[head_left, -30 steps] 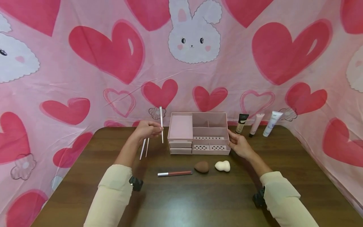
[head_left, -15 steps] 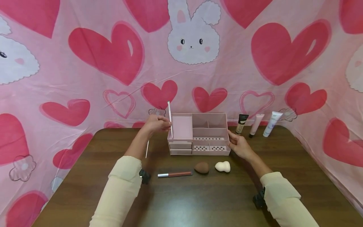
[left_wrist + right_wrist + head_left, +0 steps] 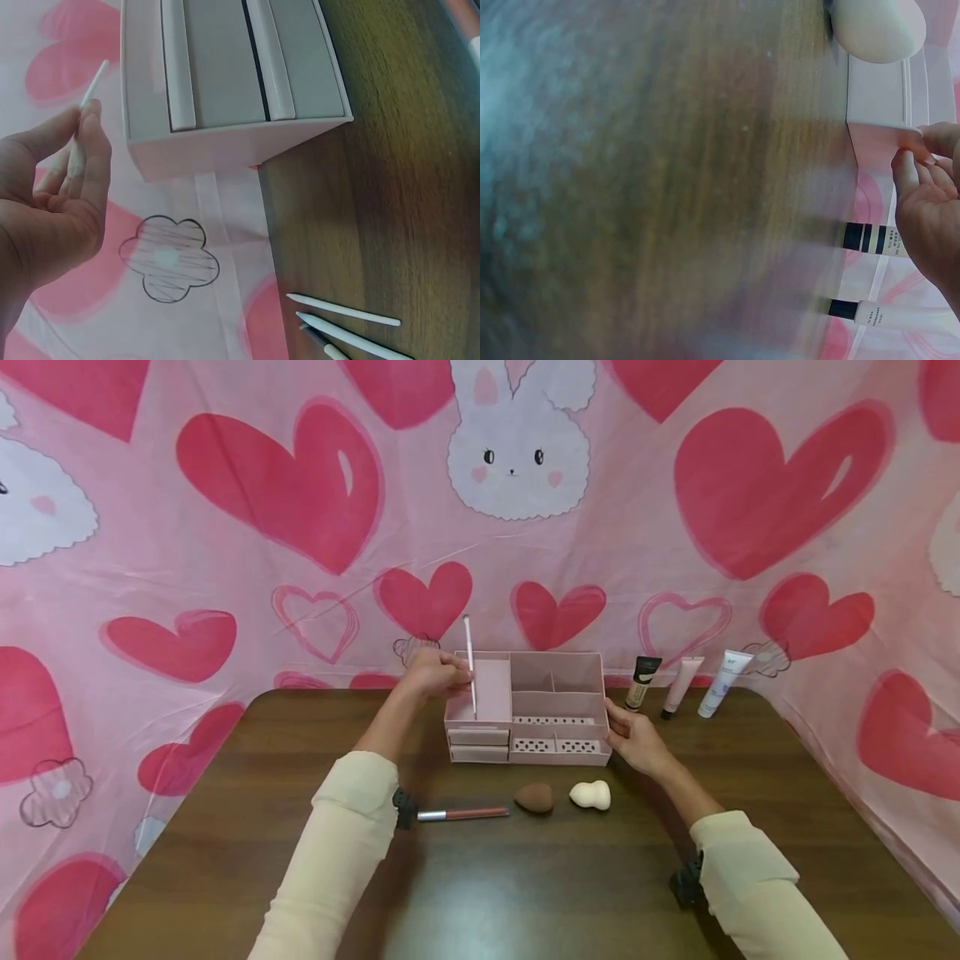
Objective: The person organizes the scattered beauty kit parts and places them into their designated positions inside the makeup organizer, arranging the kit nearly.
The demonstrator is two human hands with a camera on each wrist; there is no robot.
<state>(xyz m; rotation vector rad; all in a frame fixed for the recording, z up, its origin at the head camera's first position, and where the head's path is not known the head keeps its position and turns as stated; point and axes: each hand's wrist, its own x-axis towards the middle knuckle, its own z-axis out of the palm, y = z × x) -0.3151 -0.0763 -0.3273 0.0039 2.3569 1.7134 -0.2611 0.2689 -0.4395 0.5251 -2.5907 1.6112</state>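
My left hand (image 3: 456, 676) pinches a thin white stick (image 3: 469, 662) between thumb and fingers and holds it upright over the left rear compartment of a pink organizer box (image 3: 557, 720). The left wrist view shows the same hand (image 3: 81, 146), the stick (image 3: 91, 84) and the box's two drawers (image 3: 225, 67). More white sticks (image 3: 343, 310) lie on the table to the box's left. My right hand (image 3: 628, 732) rests with relaxed fingers against the box's right end. In the right wrist view its fingertips (image 3: 919, 135) touch the box's corner (image 3: 876, 97).
A lip gloss tube (image 3: 463, 814), a brown sponge (image 3: 534, 797) and a white sponge (image 3: 590, 794) lie in front of the box. Three cosmetic tubes (image 3: 681, 685) stand at the back right. The wooden table (image 3: 525, 885) is backed by a pink heart cloth.
My left hand has carried the white stick to the right and away from me, from beside the box to above its left compartment. The right hand has stayed on the box.
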